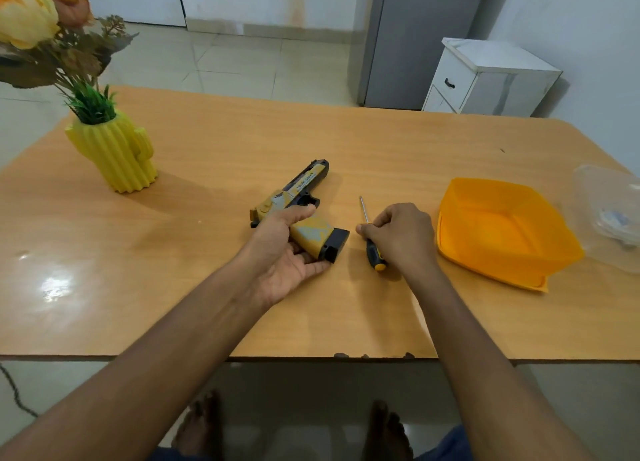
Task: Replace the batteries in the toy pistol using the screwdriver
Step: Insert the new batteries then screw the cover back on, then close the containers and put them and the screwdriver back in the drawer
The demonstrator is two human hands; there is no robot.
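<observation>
Under my left hand (284, 252), curled around its grip, lies the yellow-and-grey plastic toy pistol (298, 207); my right hand (401, 239), fingers closed, hides the black-and-yellow-handled screwdriver's (374, 252) middle.

Glossy wood-look table (173, 287), ribbed plastic vase (117, 152), metal-shafted screwdriver (364, 211)

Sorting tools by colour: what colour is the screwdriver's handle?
Black with yellow, on the screwdriver; seen in the head view.
</observation>
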